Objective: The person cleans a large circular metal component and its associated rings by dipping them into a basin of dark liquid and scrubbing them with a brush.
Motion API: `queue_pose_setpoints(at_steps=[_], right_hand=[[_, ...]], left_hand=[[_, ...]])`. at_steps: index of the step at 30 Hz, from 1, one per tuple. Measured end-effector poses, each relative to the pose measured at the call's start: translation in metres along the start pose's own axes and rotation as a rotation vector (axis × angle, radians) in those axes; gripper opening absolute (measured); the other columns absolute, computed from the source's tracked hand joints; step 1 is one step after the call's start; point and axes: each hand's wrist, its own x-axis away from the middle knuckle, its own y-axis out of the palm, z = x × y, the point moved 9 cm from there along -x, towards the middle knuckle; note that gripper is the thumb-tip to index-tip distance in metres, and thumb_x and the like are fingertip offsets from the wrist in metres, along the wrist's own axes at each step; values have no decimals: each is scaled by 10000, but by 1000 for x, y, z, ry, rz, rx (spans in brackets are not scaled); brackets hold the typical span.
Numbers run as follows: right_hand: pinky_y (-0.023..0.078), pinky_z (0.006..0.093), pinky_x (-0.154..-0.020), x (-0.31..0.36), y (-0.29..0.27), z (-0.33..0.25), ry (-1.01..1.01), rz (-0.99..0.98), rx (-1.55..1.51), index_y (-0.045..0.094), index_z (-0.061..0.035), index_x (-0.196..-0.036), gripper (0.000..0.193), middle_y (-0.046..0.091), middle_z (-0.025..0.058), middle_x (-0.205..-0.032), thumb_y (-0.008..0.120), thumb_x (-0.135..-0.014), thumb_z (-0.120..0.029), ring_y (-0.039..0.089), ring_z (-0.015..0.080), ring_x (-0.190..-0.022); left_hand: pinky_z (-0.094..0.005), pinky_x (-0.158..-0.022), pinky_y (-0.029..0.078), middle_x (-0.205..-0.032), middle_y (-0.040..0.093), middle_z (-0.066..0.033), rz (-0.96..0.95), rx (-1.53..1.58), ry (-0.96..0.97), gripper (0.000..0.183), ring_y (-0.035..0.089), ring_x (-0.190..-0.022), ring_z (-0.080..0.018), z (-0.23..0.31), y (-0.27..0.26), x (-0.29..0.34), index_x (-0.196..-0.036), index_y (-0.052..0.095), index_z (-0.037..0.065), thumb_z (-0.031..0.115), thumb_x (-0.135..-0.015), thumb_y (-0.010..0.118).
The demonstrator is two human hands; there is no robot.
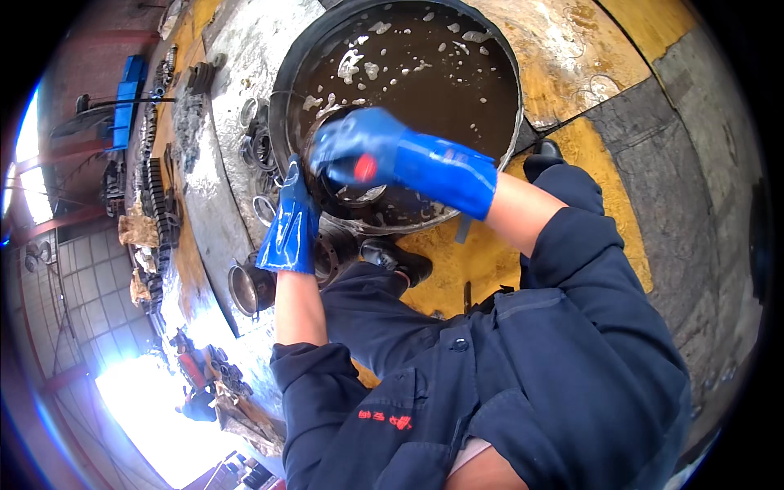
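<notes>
Both my hands wear blue rubber gloves. My left hand (291, 220) grips the left rim of a round dark metal part (351, 196) held at the near edge of a big black tub (286, 90) of brown foamy liquid. My right hand (367, 147) lies over the top of that part, fingers curled on it, with a small red thing (365, 167) under the palm. The part's middle is mostly hidden by the right glove.
More metal rings and bearing-like parts (260, 147) lie left of the tub on wet concrete. A metal cup-shaped part (249, 287) stands by my left knee. My black shoe (400, 260) rests on yellow-painted floor. Rows of dark parts (155, 196) run along the far left.
</notes>
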Motion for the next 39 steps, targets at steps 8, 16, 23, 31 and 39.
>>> queue_pose_setpoints(at_steps=[8, 16, 23, 31, 39], right_hand=[[650, 371, -838, 45, -58, 53, 744, 392, 191, 835, -160, -1063, 204, 819, 76, -1004, 783, -892, -258, 795, 283, -892], [651, 404, -805, 4, 31, -41, 6, -78, 49, 803, -98, -1068, 154, 807, 113, -1052, 762, -920, -96, 788, 318, -945], [588, 394, -752, 64, -29, 100, 1121, 168, -187, 770, -50, -982, 218, 790, 117, -942, 671, -965, -243, 733, 159, -814], [521, 379, -775, 155, -39, 96, 1616, 390, -486, 746, 4, -1016, 299, 733, 116, -880, 649, -963, -273, 662, 187, -810], [535, 386, -791, 146, -50, 100, 1565, 329, -353, 759, -13, -999, 386, 760, 154, -900, 671, -897, -375, 703, 252, -830]], left_hand=[[-561, -1013, 608, -1400, 669, -294, -64, -174, -74, 710, 720, -1188, -409, 7, -22, 5, -1547, 514, -17, 557, -1150, 383], [-540, -976, 630, -1316, 705, -257, -74, -96, 1, 637, 739, -1075, -396, 10, -44, -10, -1483, 563, -12, 517, -1136, 488], [-576, -993, 589, -1373, 691, -278, -72, -223, -17, 745, 722, -1150, -427, 13, -17, 18, -1511, 537, -30, 599, -1130, 426], [-380, -928, 569, -1221, 750, -171, -206, -852, 173, 671, 724, -1036, -245, 48, 68, 36, -1427, 614, -32, 544, -1083, 596], [-313, -715, 543, -961, 765, -99, -264, -1728, 235, 464, 687, -794, -164, 69, 160, -12, -1252, 724, -27, 244, -893, 838]])
